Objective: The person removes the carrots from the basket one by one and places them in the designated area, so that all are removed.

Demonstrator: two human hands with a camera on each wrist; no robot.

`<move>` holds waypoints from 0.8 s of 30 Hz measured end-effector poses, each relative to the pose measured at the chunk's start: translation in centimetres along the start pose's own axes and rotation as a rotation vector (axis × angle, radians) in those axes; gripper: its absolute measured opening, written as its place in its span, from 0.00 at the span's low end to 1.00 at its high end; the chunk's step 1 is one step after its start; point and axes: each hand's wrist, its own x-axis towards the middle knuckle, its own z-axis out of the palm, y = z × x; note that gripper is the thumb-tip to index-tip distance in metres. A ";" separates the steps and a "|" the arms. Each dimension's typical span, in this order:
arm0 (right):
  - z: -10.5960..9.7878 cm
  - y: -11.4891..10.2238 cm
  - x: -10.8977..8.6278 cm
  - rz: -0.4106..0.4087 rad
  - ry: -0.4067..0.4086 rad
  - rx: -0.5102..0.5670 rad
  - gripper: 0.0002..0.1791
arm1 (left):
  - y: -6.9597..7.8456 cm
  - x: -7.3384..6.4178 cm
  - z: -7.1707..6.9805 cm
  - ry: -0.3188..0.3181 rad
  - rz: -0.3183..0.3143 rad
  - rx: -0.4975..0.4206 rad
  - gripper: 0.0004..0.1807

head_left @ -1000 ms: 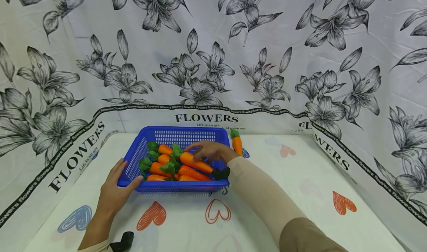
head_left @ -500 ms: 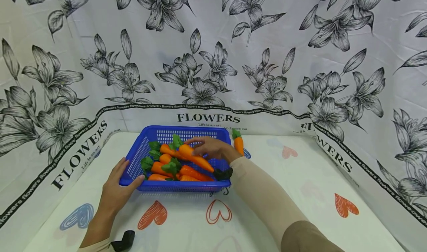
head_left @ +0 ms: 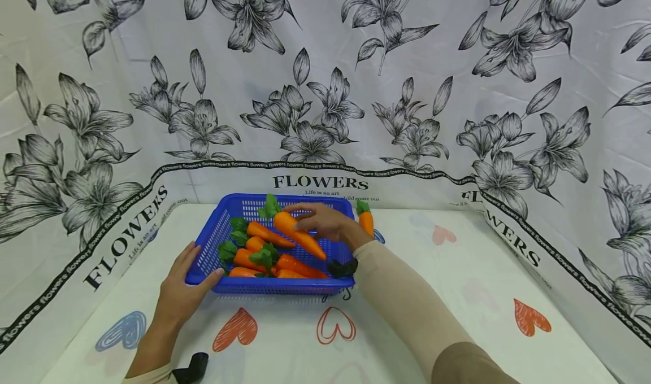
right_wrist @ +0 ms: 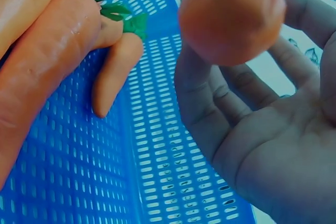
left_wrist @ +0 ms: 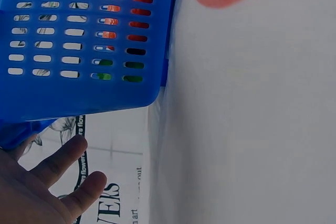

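An orange toy-like carrot (head_left: 304,238) with a green leafy top is held between the thumb and fingers of my right hand (head_left: 325,221), over the right part of the blue basket (head_left: 285,288). In the right wrist view the blunt tip of the held carrot (right_wrist: 231,22) faces the camera, with fingers around it. My left hand (head_left: 180,291) lies at the basket's front left corner, thumb near the front rim. Its fingers stretch loosely along the outer left side in the left wrist view. Several more carrots (head_left: 300,266) lie in the basket.
One carrot (head_left: 366,222) lies on the table outside the basket, just beyond its right wall. The white tabletop (head_left: 407,316) bears printed hearts. A flower-patterned curtain (head_left: 325,118) stands behind and along both sides.
My right hand has lifted the carrot up and slightly back from the pile, and its leafy top now stands out above the others. The left hand stays at the basket's corner.
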 end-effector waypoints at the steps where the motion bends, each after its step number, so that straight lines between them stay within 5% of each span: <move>1: 0.0 -0.1 -0.1 -0.009 0.004 0.002 0.28 | 0.0 0.0 0.0 0.001 0.001 0.001 0.47; 14: 0.1 -1.7 -1.6 -0.088 0.061 0.046 0.28 | 0.0 -0.1 0.0 0.006 0.003 0.010 0.47; 24: 0.0 -2.4 -2.8 -0.171 0.130 0.209 0.29 | 0.2 0.0 0.1 0.001 0.003 0.006 0.47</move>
